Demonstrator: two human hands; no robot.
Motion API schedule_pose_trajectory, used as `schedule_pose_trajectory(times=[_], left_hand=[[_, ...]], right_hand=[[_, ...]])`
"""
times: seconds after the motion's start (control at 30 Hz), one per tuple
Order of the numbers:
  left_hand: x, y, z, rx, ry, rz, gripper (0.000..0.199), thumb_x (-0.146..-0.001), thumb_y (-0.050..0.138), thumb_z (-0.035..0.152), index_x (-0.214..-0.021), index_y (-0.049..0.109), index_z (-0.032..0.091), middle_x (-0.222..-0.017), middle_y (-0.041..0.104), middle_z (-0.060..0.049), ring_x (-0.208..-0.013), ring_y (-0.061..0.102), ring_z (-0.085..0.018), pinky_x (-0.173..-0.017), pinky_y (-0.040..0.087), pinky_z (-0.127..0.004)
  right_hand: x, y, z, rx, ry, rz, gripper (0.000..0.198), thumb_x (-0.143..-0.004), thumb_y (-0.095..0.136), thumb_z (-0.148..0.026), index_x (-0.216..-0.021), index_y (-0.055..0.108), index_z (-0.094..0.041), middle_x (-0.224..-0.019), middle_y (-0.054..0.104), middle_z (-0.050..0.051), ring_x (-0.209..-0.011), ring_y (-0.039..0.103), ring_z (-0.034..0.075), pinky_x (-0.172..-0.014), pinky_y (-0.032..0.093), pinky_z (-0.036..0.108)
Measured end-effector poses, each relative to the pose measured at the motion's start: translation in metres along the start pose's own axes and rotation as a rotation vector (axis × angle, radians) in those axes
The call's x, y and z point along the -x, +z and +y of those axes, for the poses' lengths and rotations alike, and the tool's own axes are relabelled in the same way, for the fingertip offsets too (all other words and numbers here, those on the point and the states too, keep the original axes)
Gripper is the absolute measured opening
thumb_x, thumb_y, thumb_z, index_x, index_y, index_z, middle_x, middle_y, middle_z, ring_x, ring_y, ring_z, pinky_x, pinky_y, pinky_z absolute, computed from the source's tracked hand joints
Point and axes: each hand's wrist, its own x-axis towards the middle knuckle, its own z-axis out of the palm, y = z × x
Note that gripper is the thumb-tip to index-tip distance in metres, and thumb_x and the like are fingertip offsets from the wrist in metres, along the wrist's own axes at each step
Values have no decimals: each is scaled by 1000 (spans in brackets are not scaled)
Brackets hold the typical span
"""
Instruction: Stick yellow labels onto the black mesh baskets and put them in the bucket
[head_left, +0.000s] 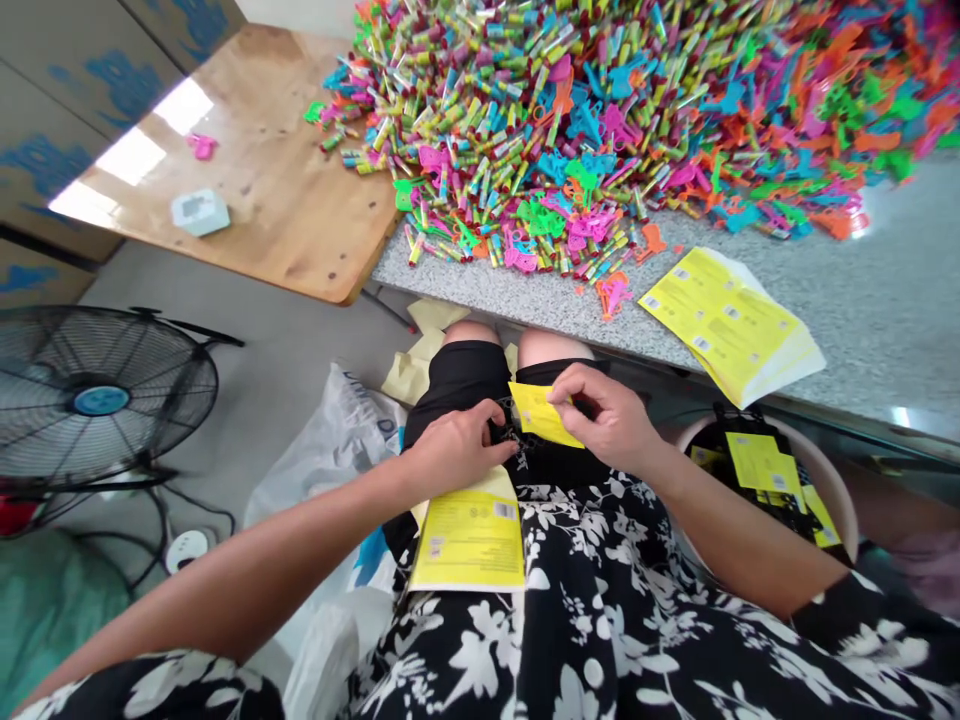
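Observation:
My right hand [606, 415] is closed in a pinch on a small yellow printed label [541, 412], held above my lap. To its left, my left hand [461, 447] hovers at the upper edge of a yellow printed sheet [469, 540] lying on my lap. Its thumb and index finger are apart with nothing visible between them; the other fingers are partly hidden. A pale strip shows along the top of that sheet, just below the left hand. On the grey speckled table [600, 345] in front of me rests a fanned stack of similar yellow sheets [720, 325].
A large heap of colourful plastic pieces and small tubes [517, 140] covers the table's far side. A wooden table [300, 200] adjoins at left, bearing a white box [200, 212]. A black fan [101, 400] stands left. At right, a bucket [844, 500] contains yellow labels [765, 468].

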Motion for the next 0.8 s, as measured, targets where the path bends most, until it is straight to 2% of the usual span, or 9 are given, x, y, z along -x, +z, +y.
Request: schedule_pose_trajectory(times=[0.1,0.2,0.3,0.37,0.5,0.63,0.8], left_hand=[[-2,5,9,-172,-17,41,36,-86,72,46,-113,61,25,-81,74,-1,-77,70,-24,-64,36,-32],[-4,4,8,-75,-14,11,33,-88,69,45,-112,59,25,-80,74,1,-75,70,-22,-65,38,-31],[-2,-7,-2,190,33,-77,34,-89,67,43,-114,56,24,-82,75,3,-73,67,-18,-67,43,-29],[2,-16,-7,342,69,-157,36,-90,67,46,-115,58,22,-83,75,2,-72,64,-17,-67,44,-28],[11,-25,-10,596,61,-306,43,-93,63,59,-108,66,19,-76,66,2,-59,49,-12,-55,35,-26],[13,-19,-7,775,-22,-295,45,-89,65,60,-102,68,17,-70,60,3,-54,42,-10,-51,30,-25],[10,-17,-10,862,-54,-215,32,-88,60,49,-89,68,18,-74,67,0,-61,51,-13,-58,40,-25]], right_hand=[[2,-4,-9,97,-93,149,19,-93,63,-9,-100,68,-26,-97,67,2,-90,65,19,-83,50,36],[3,-10,-12,16,35,197,13,-94,64,-15,-99,69,-26,-96,66,2,-84,62,18,-74,48,33],[7,-8,-5,-104,210,156,3,-94,65,-25,-94,68,-25,-91,65,2,-79,59,17,-67,46,31],[11,-3,0,-181,291,113,6,-93,66,-30,-91,67,-24,-88,64,2,-77,57,17,-65,46,30],[17,7,3,-282,384,34,11,-92,67,-36,-90,66,-25,-86,63,2,-75,57,18,-64,48,30],[18,12,3,-223,390,-45,9,-94,64,-34,-94,66,-25,-87,63,1,-71,54,16,-63,45,29],[18,11,5,-61,316,-58,6,-94,61,-24,-97,66,-24,-93,63,0,-67,52,13,-63,43,28]])
